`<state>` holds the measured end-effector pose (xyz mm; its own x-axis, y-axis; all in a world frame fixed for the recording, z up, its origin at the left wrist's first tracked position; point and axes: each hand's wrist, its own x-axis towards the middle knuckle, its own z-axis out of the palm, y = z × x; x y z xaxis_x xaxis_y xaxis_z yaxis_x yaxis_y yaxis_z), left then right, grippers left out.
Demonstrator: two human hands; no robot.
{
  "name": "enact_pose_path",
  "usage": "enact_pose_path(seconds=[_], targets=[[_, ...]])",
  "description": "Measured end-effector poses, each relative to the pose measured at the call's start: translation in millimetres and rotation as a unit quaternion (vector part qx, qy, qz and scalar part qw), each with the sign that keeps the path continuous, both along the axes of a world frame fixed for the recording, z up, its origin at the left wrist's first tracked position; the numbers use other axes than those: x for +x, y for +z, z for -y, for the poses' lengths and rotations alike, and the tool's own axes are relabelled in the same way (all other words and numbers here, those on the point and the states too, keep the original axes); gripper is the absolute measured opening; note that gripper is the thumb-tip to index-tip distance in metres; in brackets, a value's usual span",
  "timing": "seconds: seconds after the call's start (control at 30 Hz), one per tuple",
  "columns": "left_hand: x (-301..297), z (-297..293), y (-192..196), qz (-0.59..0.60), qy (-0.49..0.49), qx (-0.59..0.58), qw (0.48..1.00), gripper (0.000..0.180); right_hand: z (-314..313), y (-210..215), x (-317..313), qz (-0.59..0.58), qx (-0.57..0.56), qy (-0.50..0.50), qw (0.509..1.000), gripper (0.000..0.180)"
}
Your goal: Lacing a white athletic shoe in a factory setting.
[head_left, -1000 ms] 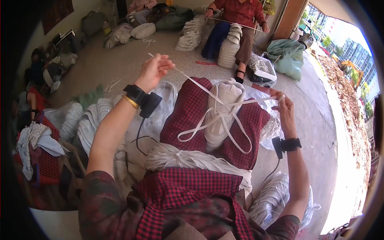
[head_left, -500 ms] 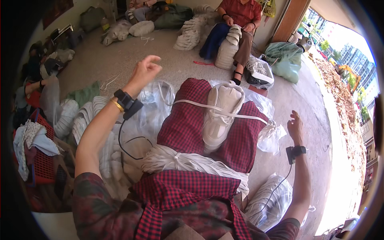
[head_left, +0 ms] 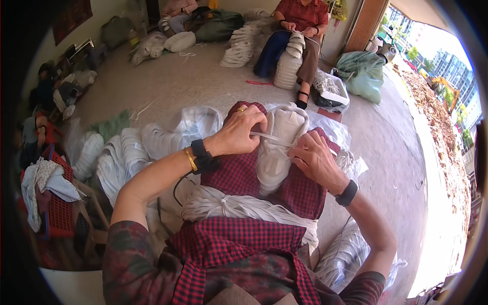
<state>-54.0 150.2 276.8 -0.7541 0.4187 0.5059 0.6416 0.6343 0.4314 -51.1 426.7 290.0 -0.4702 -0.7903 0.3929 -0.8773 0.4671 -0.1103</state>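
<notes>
A white shoe upper (head_left: 274,168) stands between my knees on the red-and-black checked apron (head_left: 229,170), its opening pointing away from me. A white shoelace (head_left: 270,136) runs across its eyelets. My left hand (head_left: 243,131) is closed on the lace just left of the upper. On the right side, my right hand (head_left: 313,156) pinches lace close to the eyelets; its fingertips partly cover that edge. A thick bundle of white laces (head_left: 239,207) lies across my lap, tied near its left part.
Stacked white uppers (head_left: 122,157) lie on the floor at left, beside a red plastic basket (head_left: 57,203). A plastic-wrapped stack (head_left: 345,251) is at lower right. Ahead sits a person in a red shirt (head_left: 305,15), near a box of laces (head_left: 329,90) and a green sack (head_left: 361,76).
Both hands have come inward from wide apart to the upper and now grip lace. The lace ends no longer stretch loosely out over both knees.
</notes>
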Motion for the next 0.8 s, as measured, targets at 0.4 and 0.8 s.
enact_pose_path(seconds=[0.4, 0.8], targets=[[-10, 8, -11, -0.031, -0.037, -0.015, 0.999, 0.011, 11, 7, -8, 0.119, -0.082, 0.005, 0.99, 0.019], [-8, 61, 9, 0.075, 0.038, -0.027, 0.996, 0.009, 11, -2, -4, 0.156, -0.137, -0.035, 0.977, 0.023]])
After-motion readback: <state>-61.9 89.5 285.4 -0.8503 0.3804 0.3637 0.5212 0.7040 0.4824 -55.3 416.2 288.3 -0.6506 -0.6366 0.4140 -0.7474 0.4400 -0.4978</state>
